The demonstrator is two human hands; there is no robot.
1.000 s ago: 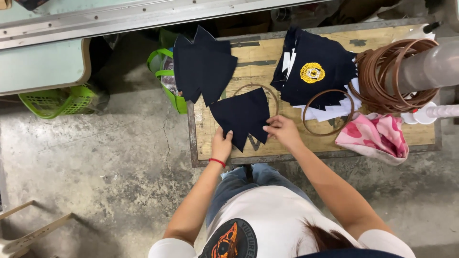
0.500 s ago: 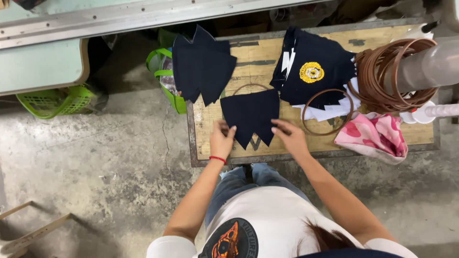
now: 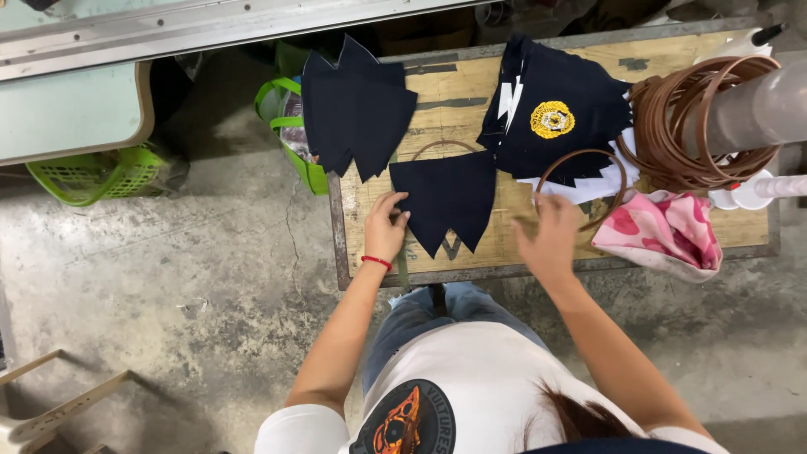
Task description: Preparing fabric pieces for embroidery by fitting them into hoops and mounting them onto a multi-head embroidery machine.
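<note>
Navy cloth piece [image 3: 447, 202] between open, empty hands, left hand [image 3: 386, 229] touching, right hand [image 3: 551, 240] beside.

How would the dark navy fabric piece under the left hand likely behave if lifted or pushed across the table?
The navy fabric piece lies flat and thin, so it is probably floppy and would drape if lifted by one corner. It looks light; the left hand pressing its edge suggests it slides easily on the wooden table. Its zigzag bottom points would likely curl or fold when pushed.

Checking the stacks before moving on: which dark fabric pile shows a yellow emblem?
The right-hand pile of navy pieces, beside the brown rings. The left pile and the single piece are plain.
</note>
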